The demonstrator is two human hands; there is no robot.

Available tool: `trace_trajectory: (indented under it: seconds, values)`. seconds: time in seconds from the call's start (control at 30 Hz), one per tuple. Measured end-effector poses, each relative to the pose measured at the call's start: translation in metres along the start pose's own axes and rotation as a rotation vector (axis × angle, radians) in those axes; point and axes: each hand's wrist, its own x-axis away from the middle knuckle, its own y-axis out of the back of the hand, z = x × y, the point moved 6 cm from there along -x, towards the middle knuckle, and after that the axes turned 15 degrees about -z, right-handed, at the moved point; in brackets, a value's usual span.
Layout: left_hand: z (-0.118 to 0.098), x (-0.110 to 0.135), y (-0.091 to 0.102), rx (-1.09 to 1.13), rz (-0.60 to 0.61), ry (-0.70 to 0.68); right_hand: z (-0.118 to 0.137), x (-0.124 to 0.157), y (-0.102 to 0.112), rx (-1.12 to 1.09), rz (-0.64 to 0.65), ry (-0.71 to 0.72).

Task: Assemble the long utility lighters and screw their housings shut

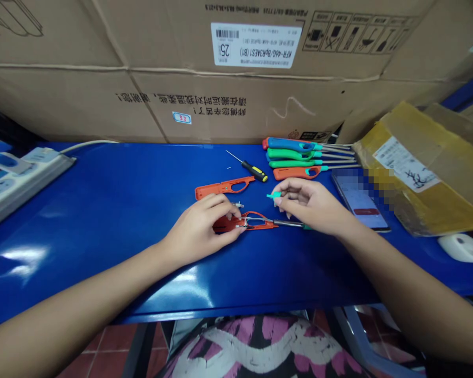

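My left hand [201,228] is closed on an orange half shell of an opened stick lighter [264,226], fingertips at its inner parts and wire. A metal tube [289,223] extends right from that shell, its far end passing below my right hand. My right hand [305,202] pinches a small green lighter trigger [275,195] above the table. The other orange half shell [220,188] lies just beyond my left hand. Between the two shells a small metal part [238,205] shows, partly covered by my left fingers.
A yellow-and-black screwdriver [255,171] and a tiny screw [228,168] lie farther back. Several assembled lighters [295,164] are stacked by the cardboard box [150,110]. At right are a phone [358,202], a yellow parcel [425,173] and a white mouse [463,247]; at left, a power strip [23,178].
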Motion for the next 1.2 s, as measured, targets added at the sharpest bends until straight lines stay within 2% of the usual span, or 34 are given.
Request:
trace_trajectory:
  seconds: [0.1, 0.2, 0.37, 0.43, 0.7, 1.03, 1.2]
  values:
    - [0.004, 0.002, -0.003, -0.048, 0.063, -0.02, -0.004, -0.003, 0.01, 0.038, 0.02, -0.052]
    - [0.005, 0.004, -0.007, -0.041, 0.1, -0.02, -0.002, -0.002, 0.015, 0.094, 0.059, -0.025]
    - [0.007, 0.005, -0.01, -0.01, 0.091, -0.012, 0.009, 0.009, 0.009, 0.541, 0.243, 0.28]
    - [0.007, 0.005, -0.009, 0.001, 0.078, -0.012, 0.009, 0.013, 0.007, 0.615, 0.317, 0.33]
    - [0.006, 0.005, -0.008, 0.023, 0.061, 0.005, -0.002, 0.011, 0.005, 0.721, 0.429, 0.318]
    - [0.005, 0.004, -0.003, 0.024, 0.021, 0.027, 0.011, 0.016, 0.005, 0.647, 0.442, 0.394]
    - [0.007, 0.004, -0.003, 0.03, -0.003, 0.003, 0.021, 0.018, 0.007, 0.608, 0.408, 0.436]
